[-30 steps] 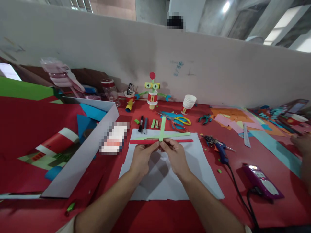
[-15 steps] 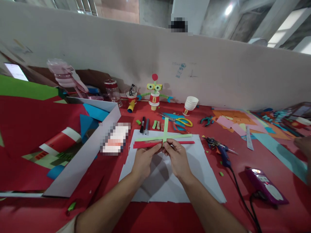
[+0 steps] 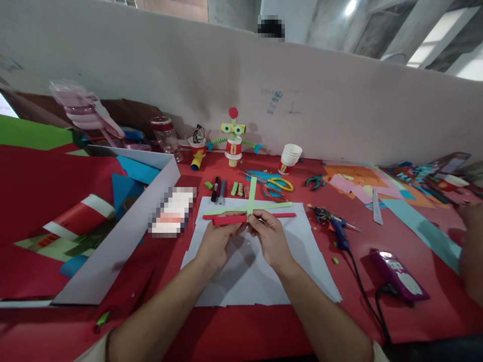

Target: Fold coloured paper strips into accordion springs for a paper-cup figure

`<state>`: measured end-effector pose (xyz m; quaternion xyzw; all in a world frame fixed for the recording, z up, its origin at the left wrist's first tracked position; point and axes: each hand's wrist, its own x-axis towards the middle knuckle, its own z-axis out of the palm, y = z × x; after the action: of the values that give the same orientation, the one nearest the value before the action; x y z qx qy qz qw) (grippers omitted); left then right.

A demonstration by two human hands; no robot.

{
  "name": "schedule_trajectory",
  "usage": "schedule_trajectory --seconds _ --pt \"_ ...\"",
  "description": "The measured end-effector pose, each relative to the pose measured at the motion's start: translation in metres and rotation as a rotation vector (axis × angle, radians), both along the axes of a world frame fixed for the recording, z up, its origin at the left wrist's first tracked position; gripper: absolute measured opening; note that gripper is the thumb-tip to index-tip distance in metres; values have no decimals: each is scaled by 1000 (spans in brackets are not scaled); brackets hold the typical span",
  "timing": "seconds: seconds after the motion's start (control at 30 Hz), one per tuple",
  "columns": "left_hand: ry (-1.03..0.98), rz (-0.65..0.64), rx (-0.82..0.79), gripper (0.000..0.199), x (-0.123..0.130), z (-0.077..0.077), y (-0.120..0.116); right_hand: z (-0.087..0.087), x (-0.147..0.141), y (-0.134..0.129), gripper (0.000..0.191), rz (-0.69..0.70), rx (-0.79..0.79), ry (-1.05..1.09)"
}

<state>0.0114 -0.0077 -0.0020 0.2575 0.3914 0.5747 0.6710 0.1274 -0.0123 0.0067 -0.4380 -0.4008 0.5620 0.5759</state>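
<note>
My left hand (image 3: 216, 246) is closed, thumb and fingers pinching a red paper strip (image 3: 227, 220) that points left. Pinched in my right hand (image 3: 270, 240) is the near end of a light green paper strip (image 3: 252, 195), which stands away from me. The two strips meet at my fingertips; how they join there is hidden. Just beyond my hands, another green strip (image 3: 281, 205) and another red strip (image 3: 287, 215) run crosswise over white paper sheets (image 3: 245, 286).
A paper-cup robot figure (image 3: 233, 146) stands by the wall. Around lie markers (image 3: 215, 190), yellow-handled scissors (image 3: 281, 183), stacked cups (image 3: 290, 157) and pliers (image 3: 315, 182). A corded glue gun (image 3: 341, 234) lies right, a white-walled box (image 3: 124, 256) left. Another person's arm (image 3: 473, 251) shows far right.
The red strip in my left hand has swung nearer to me, apart from the red strip behind it. The view has shifted slightly, and the other person's arm reaches further in.
</note>
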Motion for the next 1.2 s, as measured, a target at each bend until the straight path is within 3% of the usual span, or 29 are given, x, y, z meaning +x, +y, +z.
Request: schedule_trajectory --seconds 0.17,0.3,0.67,0.83,1.0,1.2 --pt "30 -73 -7 22 -6 0 2 -1 0 -1 11 33 65 -44" --pt "55 -103 50 23 -7 2 2 -4 -1 -3 5 -19 80 -108" --pt "108 -42 106 24 -6 3 4 -8 -3 -3 11 -44 100 -177" --pt "97 -1 122 25 -6 5 4 -8 -4 -6 10 25 91 -127" --pt "55 25 86 33 -3 7 1 -7 -5 -7 16 -97 44 -173" --pt "-18 9 37 35 -2 7 0 -3 -6 -5 11 -105 24 -76"
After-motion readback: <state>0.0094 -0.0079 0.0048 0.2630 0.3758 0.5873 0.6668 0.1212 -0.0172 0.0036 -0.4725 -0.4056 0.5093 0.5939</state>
